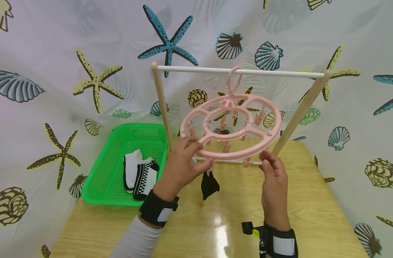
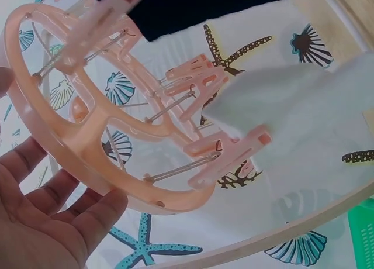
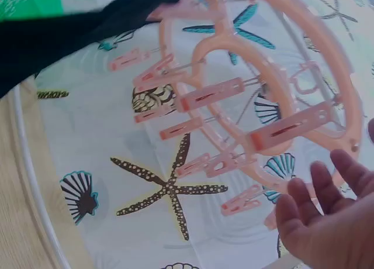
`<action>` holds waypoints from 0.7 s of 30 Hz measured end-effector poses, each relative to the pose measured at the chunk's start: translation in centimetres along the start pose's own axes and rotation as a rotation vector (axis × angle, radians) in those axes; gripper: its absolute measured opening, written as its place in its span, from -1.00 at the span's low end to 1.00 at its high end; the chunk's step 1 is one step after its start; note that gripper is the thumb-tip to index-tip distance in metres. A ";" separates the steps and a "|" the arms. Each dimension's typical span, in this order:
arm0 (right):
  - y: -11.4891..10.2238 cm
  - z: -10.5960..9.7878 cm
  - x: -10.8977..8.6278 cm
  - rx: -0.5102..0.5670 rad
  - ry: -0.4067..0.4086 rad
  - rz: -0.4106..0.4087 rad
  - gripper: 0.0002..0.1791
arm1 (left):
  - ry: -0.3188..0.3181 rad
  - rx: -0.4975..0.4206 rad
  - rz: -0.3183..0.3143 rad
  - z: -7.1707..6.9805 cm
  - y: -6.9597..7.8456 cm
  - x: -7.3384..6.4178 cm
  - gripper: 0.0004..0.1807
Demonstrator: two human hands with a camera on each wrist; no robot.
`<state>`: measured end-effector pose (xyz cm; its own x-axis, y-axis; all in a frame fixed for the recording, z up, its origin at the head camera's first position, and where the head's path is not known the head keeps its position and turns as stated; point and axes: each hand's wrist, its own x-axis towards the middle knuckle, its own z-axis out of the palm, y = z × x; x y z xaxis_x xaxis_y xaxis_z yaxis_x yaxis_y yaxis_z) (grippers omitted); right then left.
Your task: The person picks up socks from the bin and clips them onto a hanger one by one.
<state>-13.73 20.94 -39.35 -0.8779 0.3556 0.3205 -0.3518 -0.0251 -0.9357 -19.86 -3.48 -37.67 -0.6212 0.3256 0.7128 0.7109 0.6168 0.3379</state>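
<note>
A pink round clip hanger [image 1: 231,156] hangs by its hook from a white rod, tilted towards me. My left hand [image 1: 183,161] holds its front left rim, fingers above and thumb below. My right hand [image 1: 275,182] is by the front right rim, its fingers loosely bent; in the right wrist view a gap shows between fingers and thumb. A small black cloth piece [image 1: 210,185] hangs from a front clothespin. In the left wrist view, a pale cloth [image 2: 274,99] is beside another clothespin [image 2: 234,158]; its kind is unclear. Several more clothespins [image 3: 210,93] dangle under the rings.
The hanger's stand has wooden side posts [image 1: 162,100] and a white top rod [image 1: 196,69]. Left of it, a green basket [image 1: 99,179] on the wooden table [image 1: 299,200] contains white and black socks [image 1: 146,179]. A sea-patterned curtain [image 1: 119,32] surrounds the table.
</note>
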 end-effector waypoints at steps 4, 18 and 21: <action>1.2 0.1 1.1 -0.061 -0.249 0.006 -0.56 | -0.003 -0.013 -0.001 0.0 -0.1 -0.1 -0.65; 4.3 0.0 1.1 -0.055 -0.368 0.093 -0.80 | -0.030 0.064 0.038 -0.5 -1.0 0.1 -0.62; 4.3 0.3 1.0 -0.099 -0.342 0.087 -0.80 | -0.043 0.066 0.044 -0.6 -1.0 0.1 -0.62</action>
<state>-16.21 20.94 -43.05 -0.9669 0.0232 0.2540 -0.2524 0.0554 -0.9660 -20.49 -4.46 -37.58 -0.6040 0.3830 0.6989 0.7157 0.6466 0.2642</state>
